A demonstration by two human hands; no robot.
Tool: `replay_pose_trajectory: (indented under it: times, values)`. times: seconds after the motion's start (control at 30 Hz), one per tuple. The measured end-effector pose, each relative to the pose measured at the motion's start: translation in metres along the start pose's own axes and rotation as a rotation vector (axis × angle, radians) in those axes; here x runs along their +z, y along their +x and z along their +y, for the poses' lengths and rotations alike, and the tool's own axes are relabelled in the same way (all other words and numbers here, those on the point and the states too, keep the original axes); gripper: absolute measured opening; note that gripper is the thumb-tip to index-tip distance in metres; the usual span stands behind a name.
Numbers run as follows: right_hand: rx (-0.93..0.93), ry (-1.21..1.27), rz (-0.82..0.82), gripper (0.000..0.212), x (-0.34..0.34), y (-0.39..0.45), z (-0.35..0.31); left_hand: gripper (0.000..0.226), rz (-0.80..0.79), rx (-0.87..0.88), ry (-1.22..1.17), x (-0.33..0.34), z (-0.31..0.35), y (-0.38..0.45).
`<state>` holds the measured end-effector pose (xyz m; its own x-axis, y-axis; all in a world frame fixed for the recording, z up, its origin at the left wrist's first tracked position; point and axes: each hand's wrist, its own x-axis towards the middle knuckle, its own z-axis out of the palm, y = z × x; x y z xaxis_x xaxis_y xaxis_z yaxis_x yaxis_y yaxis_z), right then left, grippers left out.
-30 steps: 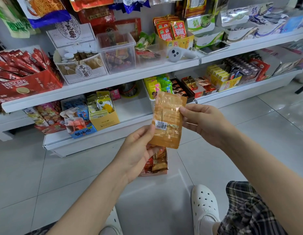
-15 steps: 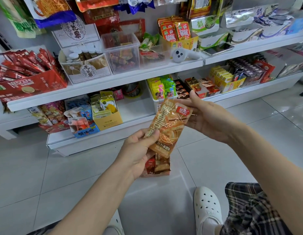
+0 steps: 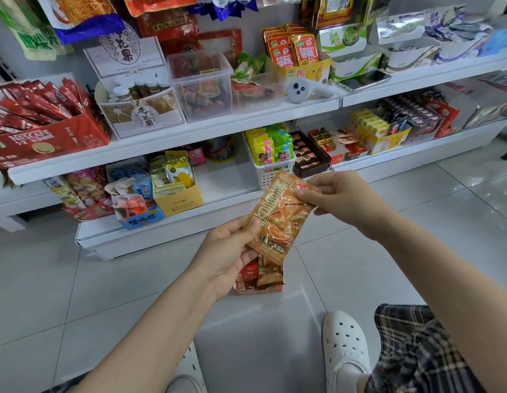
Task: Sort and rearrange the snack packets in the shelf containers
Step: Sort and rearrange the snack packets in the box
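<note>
1. Both hands hold one orange snack packet [image 3: 277, 219] in the air above the floor, printed side facing the camera.
2. The left hand [image 3: 226, 251] grips the packet's lower left edge, thumb on the front and fingers curled behind.
3. The right hand [image 3: 340, 199] pinches the packet's upper right corner between thumb and fingers.
4. The packet is tilted, its top leaning to the right, and it sits in front of the lower shelf [image 3: 167, 234].
5. Directly below the packet, a small open box of red and brown packets [image 3: 260, 276] rests on the pale floor tiles [image 3: 76, 293].
6. On the lower shelf, a yellow carton [image 3: 180, 201] stands left of a bare stretch of shelf, and a white slotted basket [image 3: 270, 171] holding yellow and green packets stands to the right of that stretch.
7. On the upper shelf [image 3: 189, 131], a clear plastic tub [image 3: 201, 83] sits near the middle, with a red Nescafe box [image 3: 45, 140] of stick sachets far to the left.
8. A white handheld controller [image 3: 303, 90] lies on the upper shelf, right of the tub.
9. At the bottom of the view are a white clog [image 3: 343, 353] and a plaid trouser leg [image 3: 416, 355].
</note>
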<state>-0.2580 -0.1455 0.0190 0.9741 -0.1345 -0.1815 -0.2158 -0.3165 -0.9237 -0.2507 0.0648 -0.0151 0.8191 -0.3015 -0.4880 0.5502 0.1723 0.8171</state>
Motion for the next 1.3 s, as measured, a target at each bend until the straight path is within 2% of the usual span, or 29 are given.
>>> replay_pose_trajectory:
  times: [0.1, 0.17, 0.23, 0.3, 0.4, 0.6, 0.83, 0.93, 1.0, 1.07, 1.17, 1.3]
  values:
    - [-0.019, -0.293, 0.022, 0.004, 0.005, 0.009, 0.018, 0.030, 0.038, 0.002, 0.282, -0.021, -0.021, 0.023]
    - [-0.062, -0.541, 0.088, 0.006, 0.014, 0.019, 0.043, 0.044, 0.123, -0.006, 0.635, -0.046, -0.049, 0.045]
    - [-0.045, -0.705, 0.079, 0.013, 0.026, 0.030, 0.075, 0.050, 0.142, -0.054, 0.943, -0.067, -0.079, 0.060]
    - [0.019, -0.770, 0.069, 0.020, 0.038, 0.042, 0.110, 0.051, 0.106, -0.117, 1.086, -0.080, -0.106, 0.069]
    - [0.065, -0.633, 0.118, 0.023, 0.060, 0.059, 0.149, 0.049, -0.011, -0.146, 1.217, -0.083, -0.137, 0.088]
    - [0.022, -0.449, 0.123, 0.023, 0.115, 0.076, 0.197, 0.047, -0.190, -0.111, 1.308, -0.082, -0.171, 0.127]
    - [0.016, -0.434, 0.097, 0.020, 0.149, 0.090, 0.243, 0.047, -0.200, -0.115, 1.289, -0.091, -0.196, 0.152]
    - [0.103, -0.565, -0.060, 0.026, 0.150, 0.090, 0.259, 0.048, -0.217, -0.094, 1.273, -0.095, -0.203, 0.152]
    - [0.182, -0.812, -0.236, 0.031, 0.151, 0.086, 0.268, 0.048, -0.210, -0.084, 1.256, -0.098, -0.206, 0.152]
    - [0.169, -0.990, -0.320, 0.035, 0.153, 0.082, 0.274, 0.048, -0.178, -0.072, 1.231, -0.100, -0.207, 0.150]
    - [0.085, -1.029, -0.348, 0.040, 0.154, 0.082, 0.277, 0.049, -0.095, 0.026, 1.202, -0.103, -0.205, 0.149]
    - [0.061, -1.017, -0.521, 0.044, 0.145, 0.082, 0.274, 0.054, -0.099, 0.151, 1.256, -0.097, -0.204, 0.154]
